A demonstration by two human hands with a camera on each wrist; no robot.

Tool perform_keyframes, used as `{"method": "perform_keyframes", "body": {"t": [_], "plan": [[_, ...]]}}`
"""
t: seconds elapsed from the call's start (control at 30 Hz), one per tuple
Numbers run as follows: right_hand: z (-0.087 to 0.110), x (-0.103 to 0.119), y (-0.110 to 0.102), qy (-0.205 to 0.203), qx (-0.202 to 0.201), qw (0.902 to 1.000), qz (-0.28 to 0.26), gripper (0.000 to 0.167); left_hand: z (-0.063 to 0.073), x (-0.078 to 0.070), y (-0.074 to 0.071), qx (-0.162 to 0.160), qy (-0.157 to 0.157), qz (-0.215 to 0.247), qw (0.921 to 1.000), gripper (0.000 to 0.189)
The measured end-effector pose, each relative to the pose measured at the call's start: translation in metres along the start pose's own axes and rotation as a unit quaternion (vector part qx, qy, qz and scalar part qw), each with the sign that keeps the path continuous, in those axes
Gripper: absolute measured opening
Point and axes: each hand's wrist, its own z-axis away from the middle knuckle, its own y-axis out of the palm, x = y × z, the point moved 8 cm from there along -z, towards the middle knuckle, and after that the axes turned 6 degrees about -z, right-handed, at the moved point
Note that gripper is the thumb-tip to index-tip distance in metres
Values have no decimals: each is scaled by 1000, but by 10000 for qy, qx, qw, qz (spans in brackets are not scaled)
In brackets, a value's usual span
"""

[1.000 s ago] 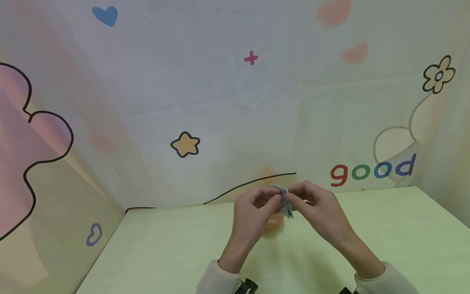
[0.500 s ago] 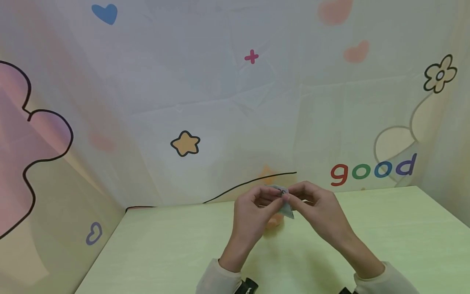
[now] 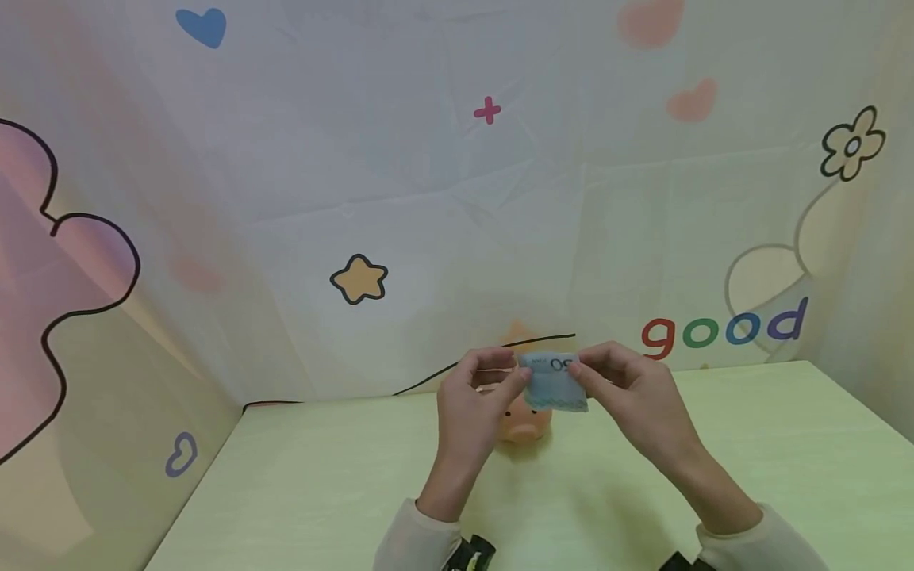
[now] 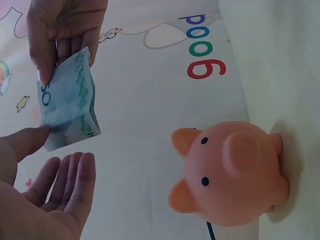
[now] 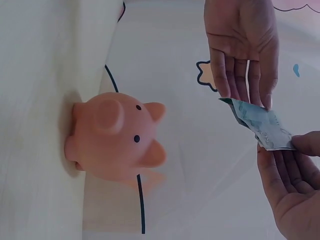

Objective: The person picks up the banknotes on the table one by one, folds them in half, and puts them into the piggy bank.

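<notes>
A folded blue-green banknote [image 3: 556, 384] printed with 50 is held up in front of the piggy bank. My right hand [image 3: 653, 404] pinches its right side, thumb on the near face and fingers behind. From the left, the thumb of my left hand [image 3: 467, 424] touches the note. In the left wrist view, the other fingers [image 4: 85, 172] of that hand stand fairly straight, just off the note's edge. The orange-pink piggy bank [image 4: 232, 172] stands upright on the table, facing me; in the head view the note and left hand partly hide it.
A pale green table [image 3: 321, 476] spreads beneath both hands. Behind it hangs a white cloth backdrop [image 3: 428, 198] printed with hearts, a star, a flower and the word good.
The banknote was almost edge-on between close-set fingertips; it has turned so its broad face shows. My hands have moved apart, the left one leftward, uncovering more of the piggy bank.
</notes>
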Motion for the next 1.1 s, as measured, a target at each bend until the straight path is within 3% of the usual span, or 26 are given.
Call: {"method": "perform_keyframes", "body": {"t": [0.2, 0.33, 0.87, 1.1], "plan": [[-1, -4, -1, 155, 18, 9997, -190, 23, -2, 5, 4, 422, -384, 368, 9977, 24], [-1, -5, -3, 177, 28, 9996, -227, 24, -2, 5, 4, 474, -509, 545, 9961, 18], [-1, -6, -9, 254, -47, 9996, -114, 20, -2, 6, 3, 494, -563, 741, 9944, 14], [-2, -6, -9, 201, -30, 9998, -61, 20, -2, 2, 3, 447, -417, 626, 9962, 10]]}}
